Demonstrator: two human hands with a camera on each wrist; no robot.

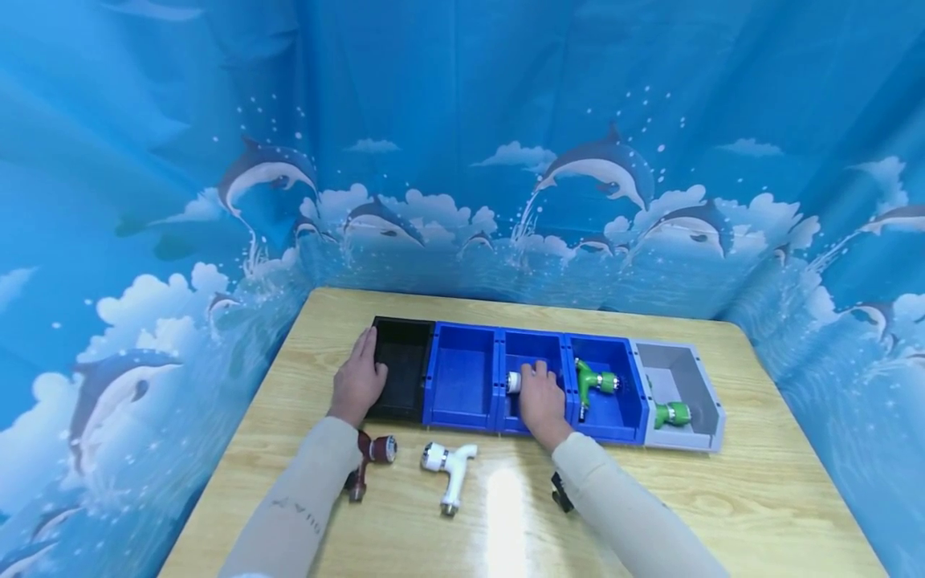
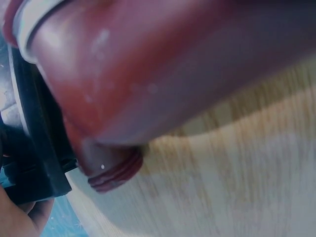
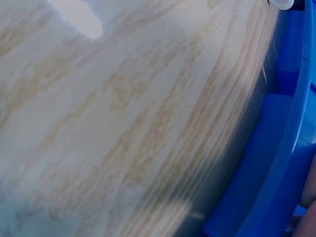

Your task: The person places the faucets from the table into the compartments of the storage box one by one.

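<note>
In the head view my right hand (image 1: 542, 401) reaches down into the middle blue bin (image 1: 531, 343) and grips a white tap (image 1: 514, 382). Only the tap's knob end shows beside the fingers; the hand covers its body. My left hand (image 1: 357, 381) rests on the left rim of the black bin (image 1: 401, 369), fingers fairly straight. Below that wrist lies a dark red tap (image 1: 379, 449), partly under the sleeve; it looms large and blurred in the left wrist view. Another white tap (image 1: 455, 470) lies on the table in front of the bins.
The bins stand in a joined row. Left of the middle is a blue bin (image 1: 462, 373); right of it, another blue bin (image 1: 614, 421) holds a green tap (image 1: 596, 381). A grey bin (image 1: 682, 373) holds a green tap (image 1: 674, 413). A black object (image 1: 560, 491) sits by the right sleeve.
</note>
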